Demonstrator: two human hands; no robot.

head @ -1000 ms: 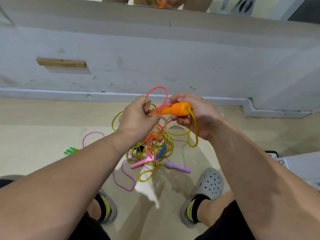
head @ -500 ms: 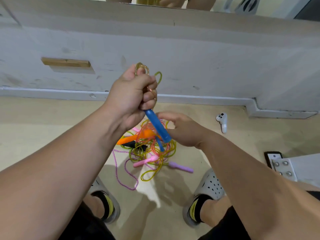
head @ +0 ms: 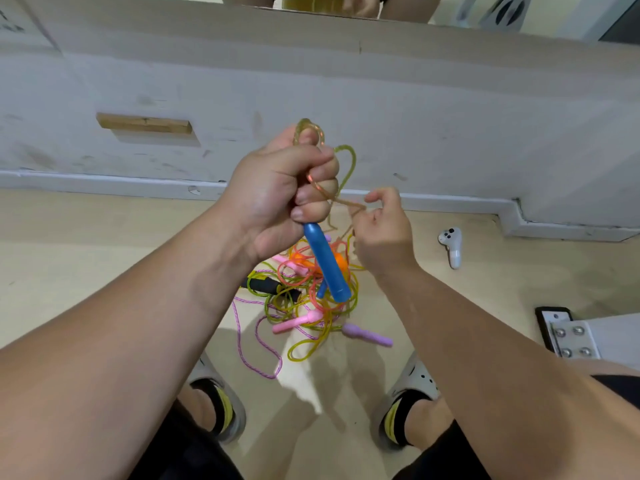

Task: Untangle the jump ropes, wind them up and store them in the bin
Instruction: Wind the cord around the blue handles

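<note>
My left hand [head: 280, 188] grips a blue jump-rope handle [head: 327, 265] that hangs down from the fist, with loops of translucent yellow-green cord [head: 344, 164] bunched above it. My right hand [head: 379, 233] pinches a strand of that cord just right of the fist. Below on the floor lies a tangled pile of ropes [head: 304, 299] in yellow, orange and pink, with a pink handle [head: 294, 323], a purple handle [head: 369, 336], an orange handle [head: 337, 263] and a black handle [head: 263, 284]. No bin is in view.
A white wall with a baseboard [head: 104, 183] runs across the far side. A white controller [head: 452, 245] lies on the floor at the right. A dark phone [head: 549, 315] and a grey metal bracket [head: 571, 337] sit at the right edge. My feet in grey clogs [head: 412, 386] flank the pile.
The orange handle was let go and lies in the pile. My left hand rose with the blue handle and cord loops; my right hand came up from beside it and took a strand.
</note>
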